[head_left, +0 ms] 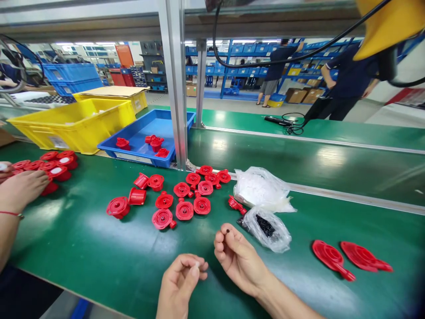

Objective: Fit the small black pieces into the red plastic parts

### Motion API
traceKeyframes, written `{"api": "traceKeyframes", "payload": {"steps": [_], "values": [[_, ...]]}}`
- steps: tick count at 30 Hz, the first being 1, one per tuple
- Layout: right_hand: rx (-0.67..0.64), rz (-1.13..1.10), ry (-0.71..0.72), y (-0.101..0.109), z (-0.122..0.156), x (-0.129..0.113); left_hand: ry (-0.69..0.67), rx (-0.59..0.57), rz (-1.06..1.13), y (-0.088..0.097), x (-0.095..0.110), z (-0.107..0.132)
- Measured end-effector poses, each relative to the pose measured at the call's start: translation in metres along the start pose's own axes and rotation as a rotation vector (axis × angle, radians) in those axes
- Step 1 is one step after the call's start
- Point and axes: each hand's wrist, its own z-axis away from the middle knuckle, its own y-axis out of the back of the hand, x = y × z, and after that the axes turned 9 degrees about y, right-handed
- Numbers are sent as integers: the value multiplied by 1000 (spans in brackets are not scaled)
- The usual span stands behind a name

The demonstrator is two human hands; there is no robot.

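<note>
My left hand (181, 277) rests near the front edge of the green table (99, 248), fingers pinched on a small pale piece. My right hand (237, 257) is beside it, fingers curled, pinching a tiny black part (227, 231) at its fingertips. Just beyond my right hand lies a clear bag of small black parts (267, 227), and behind that a bag of white pieces (260, 188). Several red plastic caps (184, 197) are scattered on the table ahead of my hands.
Two flat red parts (348, 258) lie at the right. A blue tray (146, 133) with three red caps and yellow bins (73, 122) stand at the back left. Another person's hand (21, 188) rests on a pile of red caps (49, 166) at the left. A metal post (174, 84) rises mid-table.
</note>
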Motion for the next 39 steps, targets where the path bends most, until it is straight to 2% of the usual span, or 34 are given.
{"api": "traceKeyframes", "payload": {"steps": [9, 19, 21, 24, 25, 26, 29, 31, 35, 39], "values": [[189, -38, 27, -13, 6, 3, -2, -9, 10, 0, -3, 0], [219, 3, 7, -10, 8, 6, -24, -90, 5, 5, -6, -3], [164, 76, 10, -15, 7, 9, -34, -128, -7, 9, -6, -3], [-69, 378, 52, -33, -2, 20, -97, -115, -45, 18, -2, 1], [-179, 551, 122, -41, -9, 27, -144, -83, -67, 22, -1, 3], [-304, 773, 254, -51, -16, 36, -201, -41, -91, 26, 0, 6], [-669, 1423, 823, -77, -44, 66, -346, 66, -138, 36, -1, 15], [-793, 1639, 1056, -89, -63, 84, -400, 110, -120, 40, -6, 18], [-806, 1793, 1181, -96, -86, 105, -501, 136, -64, 40, -17, 18], [-773, 1849, 1274, -92, -88, 110, -617, 213, 40, 34, -25, 16]]}}
